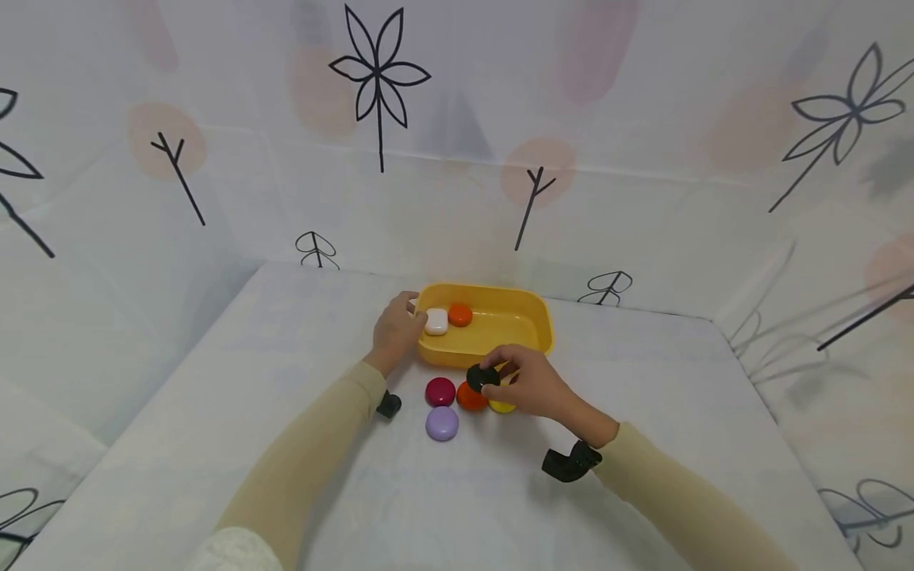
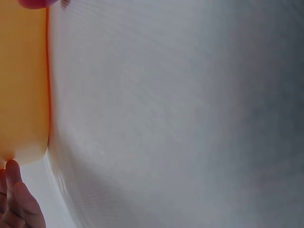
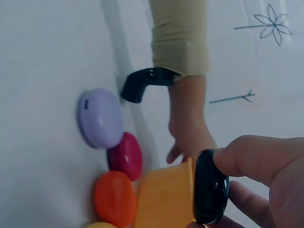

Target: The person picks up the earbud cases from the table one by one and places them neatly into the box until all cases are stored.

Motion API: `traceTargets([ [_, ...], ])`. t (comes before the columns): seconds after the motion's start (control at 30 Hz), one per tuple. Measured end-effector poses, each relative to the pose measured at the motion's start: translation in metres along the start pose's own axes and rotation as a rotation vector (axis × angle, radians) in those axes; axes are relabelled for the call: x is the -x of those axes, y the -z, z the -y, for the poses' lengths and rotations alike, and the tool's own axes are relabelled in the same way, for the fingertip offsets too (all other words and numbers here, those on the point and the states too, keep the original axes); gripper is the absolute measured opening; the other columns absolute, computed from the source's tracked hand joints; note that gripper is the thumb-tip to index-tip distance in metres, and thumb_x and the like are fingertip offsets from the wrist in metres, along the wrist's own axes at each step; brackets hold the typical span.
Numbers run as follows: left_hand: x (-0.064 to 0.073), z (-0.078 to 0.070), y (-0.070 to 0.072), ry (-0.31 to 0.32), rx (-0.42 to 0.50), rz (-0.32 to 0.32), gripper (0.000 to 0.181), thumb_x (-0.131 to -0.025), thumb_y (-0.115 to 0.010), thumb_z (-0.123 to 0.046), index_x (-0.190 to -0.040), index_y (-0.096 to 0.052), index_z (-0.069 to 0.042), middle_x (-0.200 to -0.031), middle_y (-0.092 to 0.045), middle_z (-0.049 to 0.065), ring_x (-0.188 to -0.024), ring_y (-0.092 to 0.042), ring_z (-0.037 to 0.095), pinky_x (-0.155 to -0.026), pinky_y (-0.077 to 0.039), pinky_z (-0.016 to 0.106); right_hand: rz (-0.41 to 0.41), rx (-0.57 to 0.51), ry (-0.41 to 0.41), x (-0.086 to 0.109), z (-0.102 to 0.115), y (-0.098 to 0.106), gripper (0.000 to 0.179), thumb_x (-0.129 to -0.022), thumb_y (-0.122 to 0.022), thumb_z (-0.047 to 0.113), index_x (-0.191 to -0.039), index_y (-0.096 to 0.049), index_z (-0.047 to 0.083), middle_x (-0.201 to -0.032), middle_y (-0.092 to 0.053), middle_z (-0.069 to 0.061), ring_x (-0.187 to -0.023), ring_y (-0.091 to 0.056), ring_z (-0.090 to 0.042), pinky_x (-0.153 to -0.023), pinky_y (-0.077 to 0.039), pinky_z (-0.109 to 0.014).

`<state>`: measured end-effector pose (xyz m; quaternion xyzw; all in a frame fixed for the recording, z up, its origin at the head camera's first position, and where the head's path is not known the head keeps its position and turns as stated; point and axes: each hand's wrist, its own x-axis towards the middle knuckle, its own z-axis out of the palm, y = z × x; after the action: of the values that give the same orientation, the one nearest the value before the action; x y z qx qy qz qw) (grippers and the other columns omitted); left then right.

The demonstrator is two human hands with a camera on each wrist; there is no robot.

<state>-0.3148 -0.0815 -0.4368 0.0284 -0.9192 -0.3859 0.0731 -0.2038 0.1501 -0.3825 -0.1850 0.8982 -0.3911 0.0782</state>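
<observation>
Though near tray edge [image 1: 450, 358], black disc [image 1: 481, 377] aloft

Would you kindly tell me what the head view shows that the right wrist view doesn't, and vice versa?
Only the head view shows the white rounded-square piece and orange round piece inside the yellow rectangular tray.
Only the right wrist view shows the small dark mark on the side of the lilac round piece.
Both show the right hand pinching the black round piece.
</observation>
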Motion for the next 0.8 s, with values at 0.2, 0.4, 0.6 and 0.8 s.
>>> traceTargets([
  [0.2, 0.0, 0.001, -0.002, -0.003, -0.004, -0.014, 0.044, -0.079, -0.048, -0.029, -0.122, -0.046, -0.019, -0.095, -0.055, 0.001, -0.075, -0.051, 0.017, -0.063, -0.043, 0.028, 0.049, 0.016, 0.063, 0.011, -0.004, -0.011, 0.025, -0.067, -0.073, 0.024, -0.089, -0.06, 0.023, -0.095, -0.057, 0.008, -0.084, -0.054, -0.016, -0.07, -0.049, -0.029],
  [0.4, -0.001, 0.002, -0.003, 0.011, -0.001, -0.01, 0.045, -0.079, -0.048, -0.03, -0.122, -0.046, -0.019, -0.097, -0.055, 0.001, -0.077, -0.051, 0.017, -0.065, -0.043, 0.029, 0.101, 0.074, 0.061, 0.017, -0.011, -0.024, 0.025, -0.066, -0.073, 0.026, -0.087, -0.06, 0.025, -0.092, -0.056, 0.011, -0.082, -0.054, -0.012, -0.07, -0.048, -0.025],
  [0.6, -0.001, 0.002, -0.002, 0.003, -0.002, -0.007, 0.045, -0.08, -0.048, -0.029, -0.123, -0.046, -0.019, -0.097, -0.055, 0.002, -0.076, -0.051, 0.017, -0.064, -0.044, 0.029, 0.12, 0.118, 0.055, 0.023, -0.011, -0.032, 0.025, -0.066, -0.073, 0.027, -0.087, -0.059, 0.025, -0.09, -0.055, 0.01, -0.082, -0.052, -0.012, -0.067, -0.047, -0.022],
  [0.8, 0.0, 0.0, -0.001, 0.009, 0.009, -0.002, 0.044, -0.08, -0.049, -0.029, -0.123, -0.046, -0.019, -0.097, -0.055, 0.002, -0.077, -0.051, 0.018, -0.064, -0.043, 0.029, 0.113, 0.202, 0.06, 0.023, -0.014, -0.039, 0.027, -0.064, -0.074, 0.029, -0.085, -0.057, 0.026, -0.085, -0.053, 0.011, -0.08, -0.051, -0.011, -0.064, -0.045, -0.018],
])
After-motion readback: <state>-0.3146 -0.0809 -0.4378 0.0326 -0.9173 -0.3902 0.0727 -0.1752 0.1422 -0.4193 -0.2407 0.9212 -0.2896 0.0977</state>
